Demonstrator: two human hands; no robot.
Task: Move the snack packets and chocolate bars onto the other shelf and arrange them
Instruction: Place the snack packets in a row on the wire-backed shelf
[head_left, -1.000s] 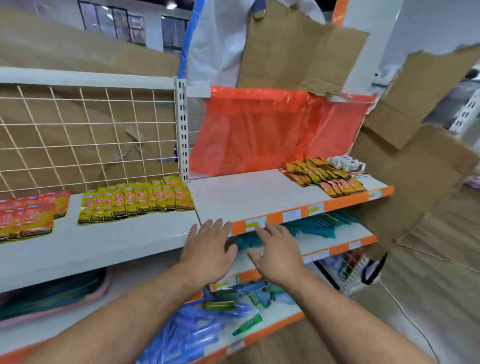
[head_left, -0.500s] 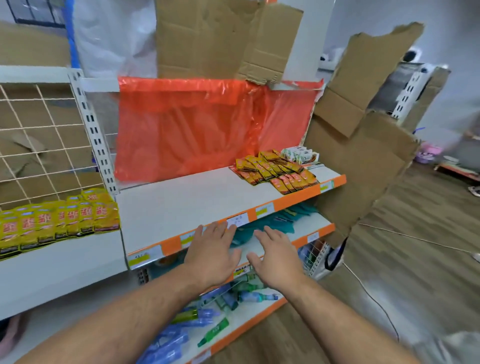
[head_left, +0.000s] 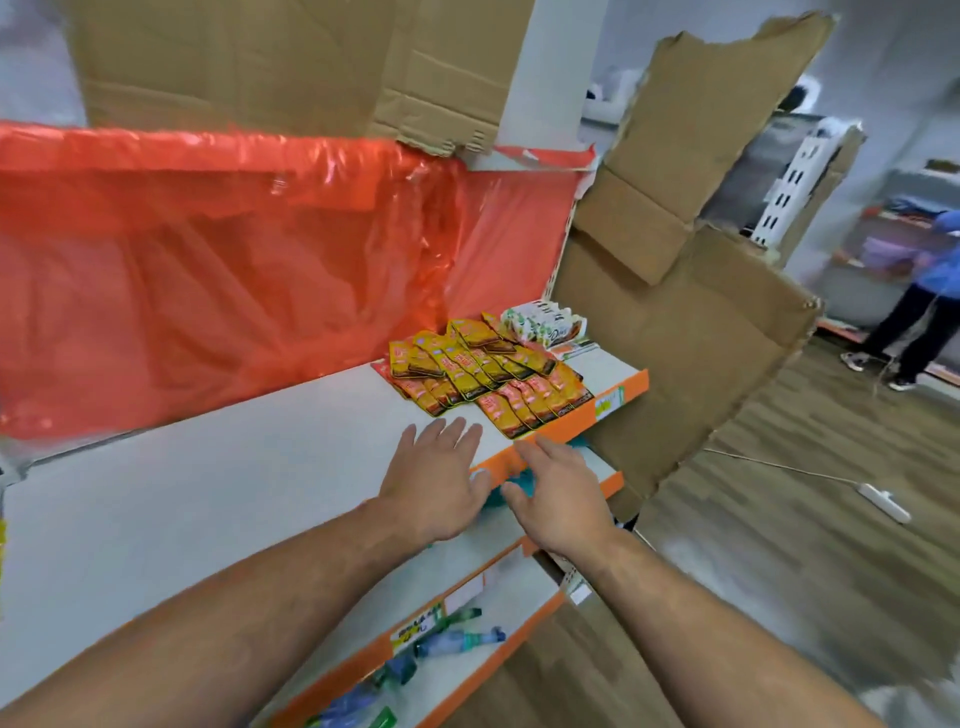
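A pile of yellow and orange snack packets (head_left: 488, 371) lies at the right end of the white shelf (head_left: 249, 483) with an orange front edge. Behind them sit white-wrapped bars (head_left: 545, 325) against the back corner. My left hand (head_left: 436, 480) hovers flat over the shelf's front edge, fingers spread, a short way in front of the packets. My right hand (head_left: 558, 493) is beside it, just past the edge, fingers straight. Both hands hold nothing.
Orange plastic sheeting (head_left: 234, 260) covers the shelf's back. Cardboard panels (head_left: 670, 338) stand at the right end. Lower shelves (head_left: 467, 639) hold teal and blue items. A person (head_left: 924, 291) stands far right on the wood floor, and a white power strip (head_left: 883, 501) lies there.
The view has swung right along the shelves; the left bay with yellow packets has left the frame. Both hands have moved right with it and now lie close to the packet pile.
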